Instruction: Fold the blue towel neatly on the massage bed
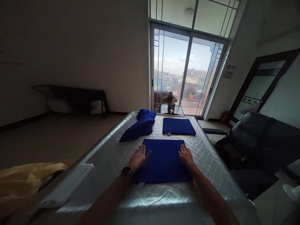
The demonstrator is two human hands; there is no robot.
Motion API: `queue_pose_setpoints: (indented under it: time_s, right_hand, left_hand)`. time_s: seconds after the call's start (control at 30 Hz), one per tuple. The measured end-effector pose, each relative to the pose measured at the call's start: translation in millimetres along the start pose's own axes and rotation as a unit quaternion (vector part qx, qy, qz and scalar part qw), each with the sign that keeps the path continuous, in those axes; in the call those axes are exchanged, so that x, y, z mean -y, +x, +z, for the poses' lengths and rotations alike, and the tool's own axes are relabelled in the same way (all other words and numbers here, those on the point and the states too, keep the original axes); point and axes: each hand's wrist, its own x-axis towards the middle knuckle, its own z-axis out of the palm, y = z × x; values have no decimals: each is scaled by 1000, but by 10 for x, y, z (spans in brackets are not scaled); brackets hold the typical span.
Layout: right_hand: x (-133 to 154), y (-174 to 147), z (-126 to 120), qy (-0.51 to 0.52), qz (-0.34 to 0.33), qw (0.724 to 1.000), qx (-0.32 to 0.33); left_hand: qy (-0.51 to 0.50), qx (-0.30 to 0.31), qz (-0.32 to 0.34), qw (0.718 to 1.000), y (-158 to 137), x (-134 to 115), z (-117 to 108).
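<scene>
A flat blue cloth cover [164, 162], roughly rectangular with a small white tag at its near edge, lies on a plastic-wrapped quilted mattress [161, 200]. On its left edge rests my left hand [140, 156], palm down, with the thumb out over the cloth and a dark watch at the wrist. My right hand [186, 154] lies flat along the right edge, fingers stretched forward. Beyond it, a second flat blue piece [179, 126] with a pale tag lies farther back. Crumpled blue cloth [140, 125] sits to the left of that piece, away from both hands.
A white board-like object [67, 186] lies along the mattress's left side, near tan fabric [28, 184]. A black armchair [262, 140] stands at the right. Past the far end are a small table [179, 110] with a potted plant [169, 97] and bottle, then sliding glass doors.
</scene>
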Motion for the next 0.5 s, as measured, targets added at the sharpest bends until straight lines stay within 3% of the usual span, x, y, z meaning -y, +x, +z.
queue_pose_setpoints:
  time_s: [0.13,0.27,0.37,0.5]
  right_hand:
    - [18,-233,-13,-11,-31,999,4]
    - [11,-436,52,-6,-23,1000,16]
    - [-14,-496,87,-16,-45,999,16]
    - [-29,-487,95,-16,-43,999,10]
  left_hand:
    - [-27,-17,60,998,-80,-305,-83]
    - [-62,1,176,982,-165,-908,24]
    - [-78,12,224,971,-217,-1269,135]
    - [-82,21,226,971,-262,-1293,144]
